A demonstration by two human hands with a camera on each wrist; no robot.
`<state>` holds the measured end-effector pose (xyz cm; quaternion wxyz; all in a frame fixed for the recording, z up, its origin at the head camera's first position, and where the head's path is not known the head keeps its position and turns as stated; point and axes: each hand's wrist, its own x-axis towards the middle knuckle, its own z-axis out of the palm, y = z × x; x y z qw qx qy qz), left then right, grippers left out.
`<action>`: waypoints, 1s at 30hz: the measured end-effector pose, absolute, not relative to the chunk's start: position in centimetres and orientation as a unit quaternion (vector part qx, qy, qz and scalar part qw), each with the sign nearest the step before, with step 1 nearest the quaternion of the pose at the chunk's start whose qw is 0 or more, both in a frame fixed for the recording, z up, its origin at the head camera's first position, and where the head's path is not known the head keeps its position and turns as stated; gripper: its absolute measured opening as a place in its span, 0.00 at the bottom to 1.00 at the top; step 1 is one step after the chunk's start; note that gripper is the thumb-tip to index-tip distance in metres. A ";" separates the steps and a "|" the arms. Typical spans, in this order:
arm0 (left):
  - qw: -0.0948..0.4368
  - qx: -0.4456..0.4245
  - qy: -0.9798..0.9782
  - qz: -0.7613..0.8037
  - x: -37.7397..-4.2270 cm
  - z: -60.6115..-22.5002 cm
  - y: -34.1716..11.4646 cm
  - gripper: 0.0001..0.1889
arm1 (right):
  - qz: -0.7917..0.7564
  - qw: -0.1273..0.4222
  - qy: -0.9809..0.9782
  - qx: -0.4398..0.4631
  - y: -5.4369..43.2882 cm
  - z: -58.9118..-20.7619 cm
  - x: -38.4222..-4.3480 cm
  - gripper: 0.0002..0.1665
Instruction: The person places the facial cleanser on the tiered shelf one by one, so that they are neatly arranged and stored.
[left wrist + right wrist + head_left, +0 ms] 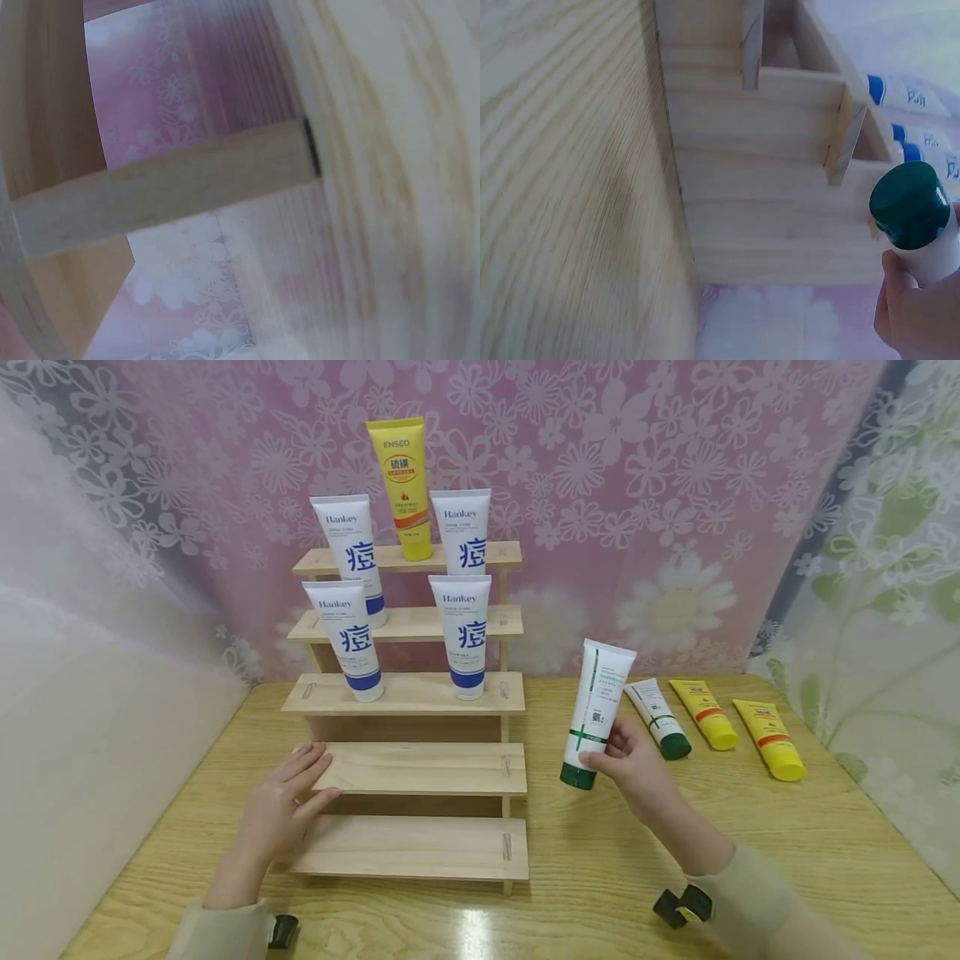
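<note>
My right hand (639, 768) pinches a white tube with a green cap (598, 710), cap downward and slightly tilted, above the table to the right of the stepped wooden rack (420, 768). Its green cap (911, 206) also shows in the right wrist view, with the right hand (922, 315) around the tube's lower part. My left hand (281, 802) rests on the left end of the rack's second-lowest shelf, fingers extended over the board. Blue-and-white tubes (465, 639) stand upside down on the middle steps, and a yellow tube (408, 497) stands on the top step.
Right of the held tube, another white tube with a green cap (658, 718) and two yellow tubes (705, 716) lie on the wooden table (600, 877). A pink floral cloth (600, 527) hangs behind the rack. The rack's side upright (165, 187) fills much of the left wrist view.
</note>
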<state>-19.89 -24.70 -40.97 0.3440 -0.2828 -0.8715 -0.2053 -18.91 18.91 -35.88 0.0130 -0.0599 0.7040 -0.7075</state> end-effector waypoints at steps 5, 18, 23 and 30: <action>0.344 -0.283 -0.871 -0.205 -19.9 -41.0 -24.7 0.32 | -0.721 0.009 0.687 -0.087 17.8 -35.3 -17.8 0.37; 0.349 -0.287 -0.868 -0.206 -20.0 -41.3 -24.8 0.33 | -0.726 0.036 0.671 -0.147 14.7 -34.8 -16.8 0.39; 0.347 -0.284 -0.870 -0.207 -19.9 -41.3 -24.8 0.33 | -0.722 0.047 0.671 -0.160 13.3 -34.9 -17.0 0.39; 0.350 -0.287 -0.866 -0.211 -20.1 -41.2 -24.8 0.34 | -0.712 0.059 0.680 -0.166 11.2 -34.5 -17.3 0.39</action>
